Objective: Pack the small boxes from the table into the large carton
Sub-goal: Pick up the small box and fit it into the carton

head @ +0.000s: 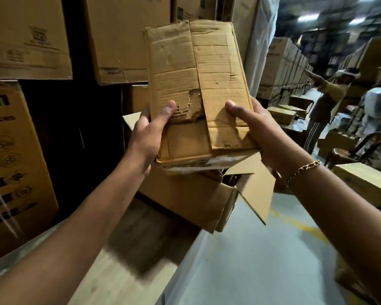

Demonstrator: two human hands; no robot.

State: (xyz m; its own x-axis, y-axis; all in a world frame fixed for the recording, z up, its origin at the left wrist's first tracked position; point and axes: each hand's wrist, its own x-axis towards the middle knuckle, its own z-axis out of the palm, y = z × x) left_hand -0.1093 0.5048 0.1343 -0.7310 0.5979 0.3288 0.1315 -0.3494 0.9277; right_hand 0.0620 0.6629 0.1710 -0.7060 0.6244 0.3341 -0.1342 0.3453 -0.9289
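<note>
I hold a worn brown small box (pixel 207 69) up in front of me, its torn top flaps facing me. My left hand (pixel 151 133) grips its left lower side, thumb on the flap. My right hand (pixel 255 130), with a gold bracelet at the wrist, grips its right lower side. Just below the box stands the large carton (pixel 191 199), its flaps open, resting on the wooden table (pixel 128 271). The held box hides most of the carton's inside.
Stacked printed cartons (pixel 26 38) form a wall at left and behind. On the right a grey floor aisle (pixel 262 260) with a yellow line runs past more boxes (pixel 367 181), a wooden chair (pixel 361 148) and two people (pixel 326 102).
</note>
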